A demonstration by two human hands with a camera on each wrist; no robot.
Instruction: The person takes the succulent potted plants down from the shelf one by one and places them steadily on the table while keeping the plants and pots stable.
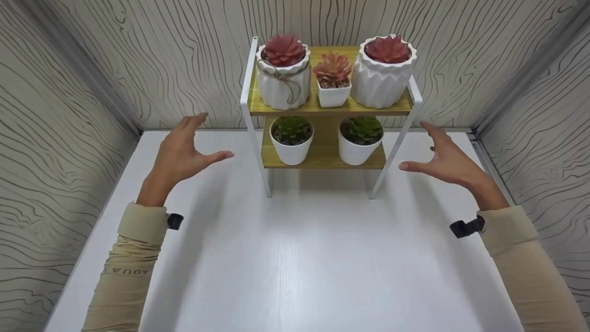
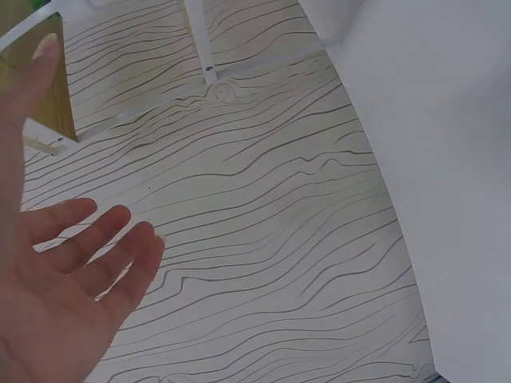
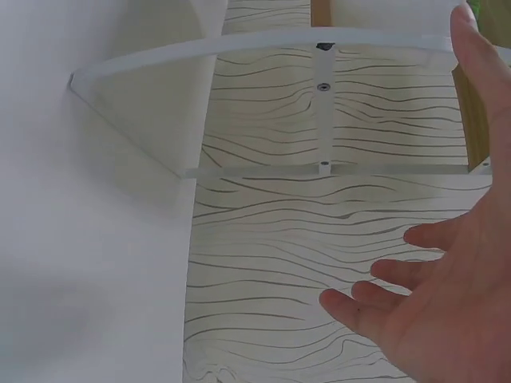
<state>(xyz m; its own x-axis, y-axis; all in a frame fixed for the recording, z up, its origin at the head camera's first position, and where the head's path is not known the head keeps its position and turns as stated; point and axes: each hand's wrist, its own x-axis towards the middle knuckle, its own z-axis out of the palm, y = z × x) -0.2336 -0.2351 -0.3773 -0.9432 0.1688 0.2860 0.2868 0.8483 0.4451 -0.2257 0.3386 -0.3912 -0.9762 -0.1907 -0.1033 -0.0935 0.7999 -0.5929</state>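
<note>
A two-tier shelf (image 1: 325,121) with wooden boards and white metal legs stands at the back of the white table. Its top board bears a white pot tied with twine (image 1: 283,87), a small square pot (image 1: 333,96) and a ridged white pot (image 1: 381,83), each with a reddish succulent. Two white pots with green succulents, one left (image 1: 292,150) and one right (image 1: 357,150), sit on the lower board. To the left of the shelf is my left hand (image 1: 177,154), thumb and fingers spread apart. My right hand (image 1: 445,157) is spread likewise on the right side. Neither touches the shelf.
White table surface (image 1: 286,258) extends in front of the shelf. Wood-grain-patterned panels enclose it: a back wall (image 1: 193,60), a left wall (image 1: 41,184) and a right wall (image 1: 548,138). The back wall is close behind the shelf.
</note>
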